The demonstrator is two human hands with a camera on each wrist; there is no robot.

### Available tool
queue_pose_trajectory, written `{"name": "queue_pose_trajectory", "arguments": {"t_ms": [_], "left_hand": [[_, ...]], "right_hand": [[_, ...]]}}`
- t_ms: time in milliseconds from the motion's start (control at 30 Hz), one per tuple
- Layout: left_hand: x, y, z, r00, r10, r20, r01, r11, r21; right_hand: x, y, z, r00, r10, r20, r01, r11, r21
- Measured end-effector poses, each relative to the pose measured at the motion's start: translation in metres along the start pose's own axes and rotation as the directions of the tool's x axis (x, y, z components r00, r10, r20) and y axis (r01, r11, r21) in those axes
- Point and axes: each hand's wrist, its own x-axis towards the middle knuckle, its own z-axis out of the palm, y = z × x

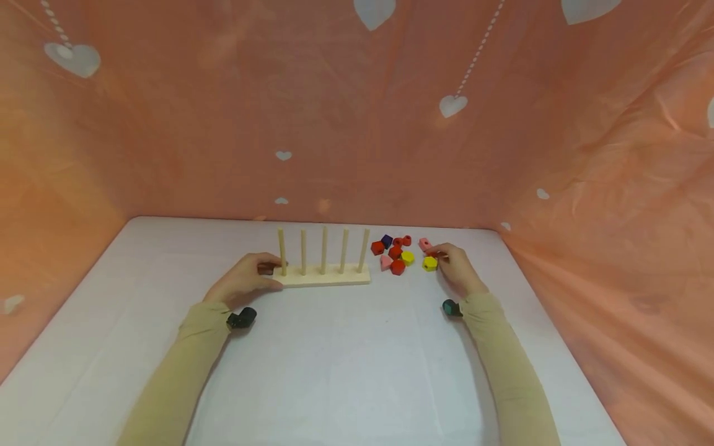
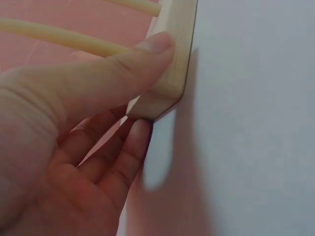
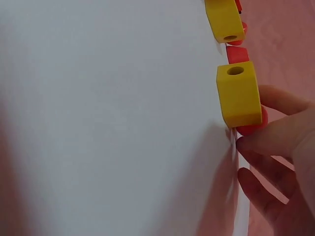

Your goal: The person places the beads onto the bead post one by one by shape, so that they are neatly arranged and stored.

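The pale wooden stand [image 1: 326, 279] sits flat, five thin sticks [image 1: 325, 251] pointing up; the left hand [image 1: 245, 272] grips its left end. Just right of the stand are red beads [image 1: 398, 267], a dark blue bead [image 1: 387, 241], a pink bead [image 1: 386, 262] and a yellow bead [image 1: 408, 258]. Farther right of it, another yellow bead [image 1: 430, 264] with a hole lies beside the right hand [image 1: 456, 269].

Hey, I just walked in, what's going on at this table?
A person's left hand grips the left end of a wooden rack whose five pegs are bare. Their right hand has its fingertips at a reddish piece beside a yellow block; whether it's pinched is hard to tell. Other loose colored pieces lie right of the rack.
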Motion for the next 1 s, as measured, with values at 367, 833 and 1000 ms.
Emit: {"name": "queue_pose_trajectory", "arguments": {"t_ms": [367, 833, 1000], "left_hand": [[0.002, -0.002, 0.006, 0.999, -0.055, 0.003, 0.055, 0.998, -0.031], [-0.001, -0.005, 0.004, 0.997, -0.077, 0.001, 0.076, 0.993, -0.086], [0.000, -0.007, 0.004, 0.997, -0.078, 0.026, 0.080, 0.989, -0.125]], "right_hand": [[0.004, 0.008, -0.001, 1.000, -0.017, -0.018, 0.017, 0.999, -0.030], [0.001, 0.007, -0.007, 0.992, 0.071, -0.108, -0.065, 0.996, 0.059], [-0.002, -0.007, -0.014, 0.983, 0.111, -0.145, -0.086, 0.983, 0.164]]}}
